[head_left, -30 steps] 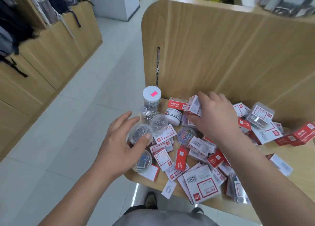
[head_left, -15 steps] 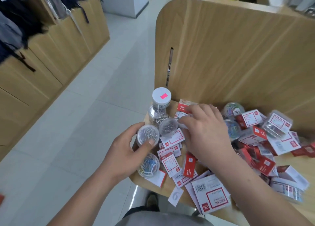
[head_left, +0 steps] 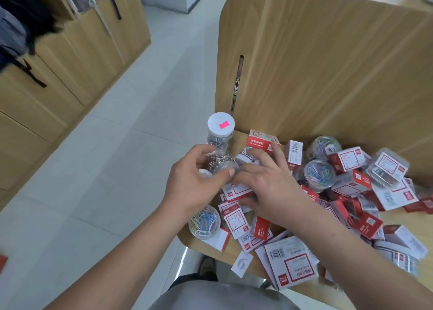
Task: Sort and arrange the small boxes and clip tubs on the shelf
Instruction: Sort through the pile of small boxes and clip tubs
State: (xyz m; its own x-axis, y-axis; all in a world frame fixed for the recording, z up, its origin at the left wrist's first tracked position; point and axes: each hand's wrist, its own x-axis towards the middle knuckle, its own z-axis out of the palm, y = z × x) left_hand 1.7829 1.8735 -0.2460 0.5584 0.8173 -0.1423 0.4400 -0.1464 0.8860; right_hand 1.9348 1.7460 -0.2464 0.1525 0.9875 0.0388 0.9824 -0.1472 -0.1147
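Clip tubs (head_left: 319,174) and small boxes (head_left: 351,183): found heaped loose over the wooden shelf (head_left: 192,239), against its upright back panel (head_left: 316,64).

Saw left grip (head_left: 196,181) pinching a clear tub of silver clips (head_left: 222,164) between thumb and curled fingers, at the shelf's left end. Placed that tub just in front of a tall clear jar (head_left: 220,125) with white lid and pink sticker, touching or nearly so; could not tell which.

Saw right grip (head_left: 264,183) palm down, fingers spread over the pile beside the left thumb. Noted index fingertip touching a red staple box (head_left: 261,141), other fingertips lying on a white-lidded tub (head_left: 246,156).

Logged a tub of coloured clips (head_left: 205,222) at the front left corner, under the left wrist. Logged a second coloured tub (head_left: 324,145) further right, near the back panel. Noted a large white box with red-framed label (head_left: 293,263) overhanging the front edge, and a clear plastic case (head_left: 386,169) tilted atop the pile at right.

Beyond the shelf: pale tiled floor (head_left: 105,169), wooden cabinets (head_left: 70,64) along the left wall, dark bags (head_left: 14,28) on top.
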